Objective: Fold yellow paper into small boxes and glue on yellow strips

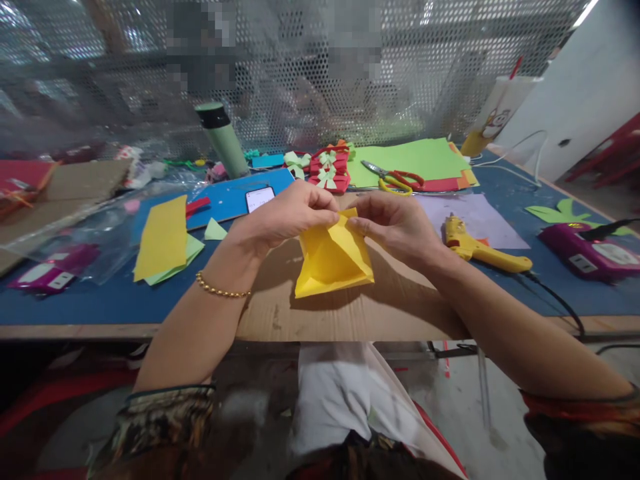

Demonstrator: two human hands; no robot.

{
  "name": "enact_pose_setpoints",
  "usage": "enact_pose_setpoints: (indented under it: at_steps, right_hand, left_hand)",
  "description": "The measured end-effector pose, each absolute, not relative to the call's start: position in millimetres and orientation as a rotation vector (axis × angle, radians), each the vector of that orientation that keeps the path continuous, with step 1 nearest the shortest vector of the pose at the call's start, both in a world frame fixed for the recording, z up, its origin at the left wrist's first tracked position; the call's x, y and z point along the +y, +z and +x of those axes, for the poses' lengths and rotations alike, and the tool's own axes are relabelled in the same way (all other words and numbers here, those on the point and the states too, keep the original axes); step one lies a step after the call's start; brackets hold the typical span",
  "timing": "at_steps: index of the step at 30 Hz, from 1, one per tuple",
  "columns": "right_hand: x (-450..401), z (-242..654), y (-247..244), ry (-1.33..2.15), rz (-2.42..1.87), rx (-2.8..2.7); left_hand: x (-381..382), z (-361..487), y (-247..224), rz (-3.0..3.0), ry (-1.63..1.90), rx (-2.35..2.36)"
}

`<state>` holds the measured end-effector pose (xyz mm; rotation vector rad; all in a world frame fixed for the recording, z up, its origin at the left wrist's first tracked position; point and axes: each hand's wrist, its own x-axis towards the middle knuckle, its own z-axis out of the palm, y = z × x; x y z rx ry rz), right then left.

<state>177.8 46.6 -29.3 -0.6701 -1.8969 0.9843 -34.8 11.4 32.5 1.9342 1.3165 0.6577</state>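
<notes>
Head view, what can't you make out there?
All in the head view:
- Phone: screen text, too small.
- Yellow paper: far side, hidden by its front.
- Left hand and right hand: some fingertips, hidden by thumbs or paper.
- Red sheet: cut off by the left edge.

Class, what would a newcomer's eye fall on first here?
The folded yellow paper, pinched in the left hand and right hand, front and centre. Then the yellow glue gun on the right, and the red-and-green paper pieces just beyond the hands.
</notes>
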Motion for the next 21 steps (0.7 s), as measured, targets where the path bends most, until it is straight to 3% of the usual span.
enact_pose_setpoints:
  at_steps: [9, 21]
  right_hand:
    - [36, 180, -23, 0.674, -0.551, -2.013]
    - [45, 178, -26, 1.096, -0.763, -1.875]
  left_hand:
    - [12, -35, 32, 1.946, 0.702, 1.339]
    - [11, -30, 34, 2.065, 0.703, 1.3]
